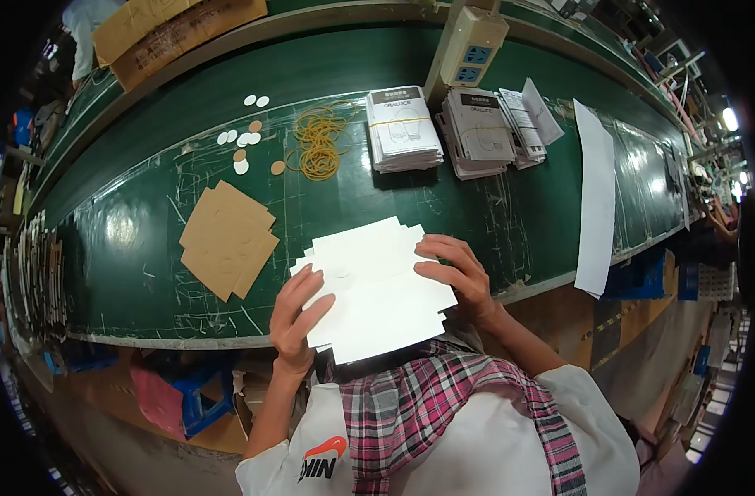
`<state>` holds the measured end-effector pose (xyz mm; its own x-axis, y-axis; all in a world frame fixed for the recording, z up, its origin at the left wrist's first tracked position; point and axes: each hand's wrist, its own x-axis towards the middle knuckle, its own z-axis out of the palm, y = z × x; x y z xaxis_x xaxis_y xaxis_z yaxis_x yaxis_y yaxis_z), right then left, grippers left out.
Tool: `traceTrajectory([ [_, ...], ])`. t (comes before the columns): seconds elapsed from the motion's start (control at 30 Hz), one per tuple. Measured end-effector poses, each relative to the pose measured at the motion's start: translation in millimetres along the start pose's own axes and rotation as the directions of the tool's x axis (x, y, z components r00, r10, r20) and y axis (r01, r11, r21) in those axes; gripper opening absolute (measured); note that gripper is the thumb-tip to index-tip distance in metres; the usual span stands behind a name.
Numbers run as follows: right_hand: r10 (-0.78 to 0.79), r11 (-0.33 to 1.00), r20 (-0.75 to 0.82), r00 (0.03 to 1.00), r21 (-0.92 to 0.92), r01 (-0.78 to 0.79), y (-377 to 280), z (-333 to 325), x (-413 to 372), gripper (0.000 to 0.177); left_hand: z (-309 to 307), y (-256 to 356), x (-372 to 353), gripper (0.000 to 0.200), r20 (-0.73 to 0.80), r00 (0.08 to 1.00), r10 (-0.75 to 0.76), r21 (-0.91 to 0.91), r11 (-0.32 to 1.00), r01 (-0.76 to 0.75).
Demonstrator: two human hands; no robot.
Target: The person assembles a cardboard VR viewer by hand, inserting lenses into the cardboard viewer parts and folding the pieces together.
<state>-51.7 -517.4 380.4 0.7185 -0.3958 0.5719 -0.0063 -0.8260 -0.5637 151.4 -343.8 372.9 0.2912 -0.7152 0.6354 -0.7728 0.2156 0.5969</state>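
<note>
Between my two hands is a white die-cut card blank (pixel 382 293) with stepped, notched corners. Offset edges suggest more than one layer. A faint round cut shows near its upper left. My left hand (pixel 295 318) grips the left edge, thumb and fingers on the white face. On the right edge, my right hand (pixel 464 277) holds it with fingers over the top; the parts of both hands under the card are hidden. It is tilted over the table's near edge, in front of my body. A brown blank (pixel 229 240) of similar outline lies flat to the left.
On the green table (pixel 344 211) are yellow rubber bands (pixel 318 145), white and brown discs (pixel 243 166), and banded booklet stacks (pixel 404 132) (pixel 477 136). A long white sheet (pixel 594 198) overhangs the right front edge. Behind stand a socket post (pixel 474 54) and a cardboard box (pixel 171 37).
</note>
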Motion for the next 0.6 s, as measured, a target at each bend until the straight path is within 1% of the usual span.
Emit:
traceTrajectory([
  [0.03, -0.006, 1.0, 0.012, 1.0, 0.031, 0.006, 0.0, 1.7, 2.1, 0.034, -1.8, 0.4, 1.0, 0.018, -0.026, 1.0, -0.017, -0.003, 1.0, 0.017],
  [0.07, -0.014, 0.998, 0.024, 1.0, 0.063, 0.013, 0.2, 3.4, 4.5, 0.034, -5.0, -1.1, 1.2, 0.017, -0.042, 0.998, -0.041, -0.048, 0.998, 0.039],
  [0.17, -0.024, 0.989, 0.037, 0.999, 0.144, 0.018, -1.1, 7.3, 17.2, 0.037, -18.7, -4.5, 3.1, 0.016, -0.002, 0.998, -0.063, -0.013, 0.998, 0.063],
  [0.2, -0.024, 0.986, 0.038, 0.999, 0.168, 0.018, -1.0, 9.2, 22.4, 0.039, -21.2, -6.4, 3.7, 0.017, -0.011, 0.996, -0.09, -0.042, 0.995, 0.089],
  [0.3, 0.136, 0.962, 0.044, 0.99, 0.232, -0.143, 0.9, 15.0, 35.1, 0.042, -32.6, -5.8, 5.0, 0.019, 0.059, 0.95, -0.306, -0.208, 0.927, 0.311],
  [0.33, 0.258, 0.91, 0.06, 0.964, 0.32, -0.264, -3.3, 18.0, 41.6, 0.041, -35.8, -0.2, 8.9, 0.016, 0.084, 0.911, -0.404, -0.182, 0.892, 0.413],
  [0.37, 0.326, 0.894, 0.089, 0.941, 0.296, -0.337, -1.9, 19.8, 43.8, 0.034, -37.2, 0.7, 9.2, 0.015, 0.08, 0.856, -0.51, -0.283, 0.812, 0.511],
  [0.43, 0.469, 0.772, 0.198, 0.861, 0.381, -0.508, 2.0, 27.8, 50.3, 0.031, -39.8, 1.6, 9.6, 0.014, 0.114, 0.713, -0.692, -0.473, 0.594, 0.651],
  [0.47, 0.505, 0.732, 0.175, 0.845, 0.433, -0.527, 3.3, 35.4, 51.0, 0.031, -36.5, 5.8, 16.2, 0.014, 0.067, 0.681, -0.729, -0.51, 0.561, 0.652],
  [0.53, 0.578, 0.64, 0.141, 0.804, 0.533, -0.553, 6.4, 51.7, 49.8, 0.03, -29.3, -14.9, 1.4, 0.018, 0.081, 0.586, -0.806, -0.631, 0.414, 0.656],
  [0.57, 0.575, 0.692, 0.086, 0.813, 0.478, -0.54, 8.0, 55.4, 49.5, 0.031, -27.8, -20.1, 0.2, 0.02, 0.094, 0.535, -0.84, -0.685, 0.335, 0.647],
  [0.6, 0.567, 0.74, 0.032, 0.823, 0.419, -0.526, 9.5, 58.6, 49.7, 0.031, -25.9, -18.7, 1.3, 0.023, 0.102, 0.512, -0.853, -0.754, 0.27, 0.599],
])
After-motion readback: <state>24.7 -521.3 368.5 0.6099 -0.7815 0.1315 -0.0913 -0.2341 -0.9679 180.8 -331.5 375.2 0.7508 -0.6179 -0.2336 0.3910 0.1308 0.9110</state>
